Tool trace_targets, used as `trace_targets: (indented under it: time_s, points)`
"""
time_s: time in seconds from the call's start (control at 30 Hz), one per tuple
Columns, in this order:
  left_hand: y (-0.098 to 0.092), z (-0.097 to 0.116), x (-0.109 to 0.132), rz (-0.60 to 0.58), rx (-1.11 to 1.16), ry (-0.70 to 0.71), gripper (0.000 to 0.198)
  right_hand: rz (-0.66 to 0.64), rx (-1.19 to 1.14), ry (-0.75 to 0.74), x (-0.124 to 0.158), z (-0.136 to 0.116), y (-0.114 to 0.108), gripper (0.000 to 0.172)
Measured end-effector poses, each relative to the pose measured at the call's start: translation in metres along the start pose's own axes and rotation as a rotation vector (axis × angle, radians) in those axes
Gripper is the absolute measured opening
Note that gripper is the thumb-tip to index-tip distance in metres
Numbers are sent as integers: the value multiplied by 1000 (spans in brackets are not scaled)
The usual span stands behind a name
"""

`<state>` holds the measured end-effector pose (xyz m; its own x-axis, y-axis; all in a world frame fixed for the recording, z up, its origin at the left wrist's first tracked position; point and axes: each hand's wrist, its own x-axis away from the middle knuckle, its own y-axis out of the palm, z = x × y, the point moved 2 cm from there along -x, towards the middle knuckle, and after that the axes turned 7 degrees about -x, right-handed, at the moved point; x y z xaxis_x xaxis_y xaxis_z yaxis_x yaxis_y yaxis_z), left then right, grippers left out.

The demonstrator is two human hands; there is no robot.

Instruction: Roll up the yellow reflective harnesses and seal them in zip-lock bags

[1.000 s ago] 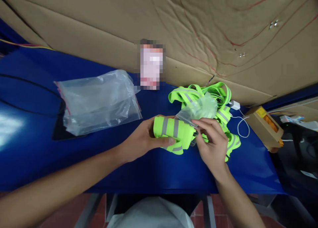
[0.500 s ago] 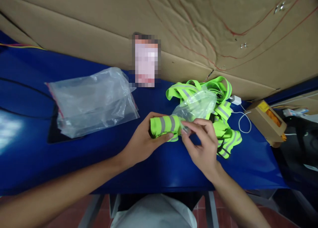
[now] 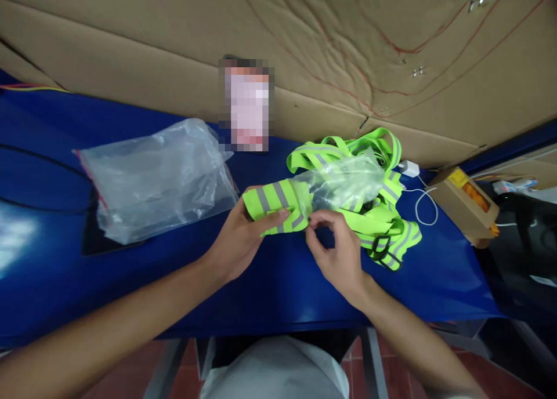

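My left hand (image 3: 237, 236) is wrapped round a folded roll of neon-yellow reflective strap (image 3: 270, 202) with grey stripes, its thumb lying across the front. A clear plastic bag (image 3: 343, 184) covers the roll's right end, and the rest of it stretches off to the right. With thumb and forefinger pinched together, my right hand (image 3: 335, 242) holds the bag's edge at the lower right of the roll. Behind the bag lies a loose heap of the same reflective straps (image 3: 395, 236), with a black buckle (image 3: 382, 248) near the front.
Large clear bags (image 3: 156, 178) with a red edge lie at the left over a dark flat object. A phone-like object (image 3: 248, 106), blurred out, leans on the cardboard wall (image 3: 174, 68). At the right are a white charger (image 3: 409, 168) with cable and a small cardboard box (image 3: 463, 205).
The bag's mouth now reaches over the right end of the roll, where before it was beside it. My right hand has moved slightly left and down, and the roll has tilted.
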<state>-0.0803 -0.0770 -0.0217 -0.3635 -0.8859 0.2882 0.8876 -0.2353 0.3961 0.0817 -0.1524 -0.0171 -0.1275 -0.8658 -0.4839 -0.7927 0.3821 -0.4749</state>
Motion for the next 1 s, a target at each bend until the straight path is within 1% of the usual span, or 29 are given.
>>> trace_targets:
  time_s: [0.1, 0.17, 0.27, 0.37, 0.43, 0.5, 0.57, 0.63, 0.67, 0.73, 0.77, 0.8, 0.9, 1.0]
  points:
    - [0, -2, -1, -10, -3, 7, 45, -3, -147, 67, 2, 1, -1, 22]
    - [-2, -3, -2, -23, -13, -10, 45, -28, -211, 102, 2, 2, -2, 21]
    - [-5, -5, -3, -41, -55, -6, 47, -93, -239, 97, 2, 1, -3, 23]
    - [-9, -6, -2, -24, -170, 91, 51, -111, -200, 50, 2, -2, -1, 23]
    - [-10, -4, -2, 8, -294, 187, 51, -114, -194, 28, 3, -5, 0, 19]
    - [-10, -2, -3, 43, -422, 296, 50, -113, -243, 42, 4, -7, -1, 16]
    - [-10, 0, -4, 54, -518, 389, 49, -54, -266, 72, 3, -7, -4, 15]
    - [-11, 1, -4, 34, -586, 446, 48, 11, -167, 65, 0, -6, -8, 17]
    - [-11, 1, -3, 22, -622, 473, 47, 14, -85, 43, -1, -6, -10, 20]
    - [-11, 0, 0, 7, -700, 541, 46, -23, 58, -17, -3, -6, -11, 27]
    - [-11, 0, 2, 1, -741, 579, 45, -43, 103, -42, -3, -5, -11, 27]
    - [-10, 0, 4, -7, -777, 619, 45, -48, 130, -59, -4, -5, -11, 25]
    - [-9, -2, 9, -43, -835, 717, 47, 4, 175, -101, -3, -5, -13, 15]
    - [-8, -5, 9, -76, -876, 754, 46, 33, 202, -145, -3, -5, -15, 13]
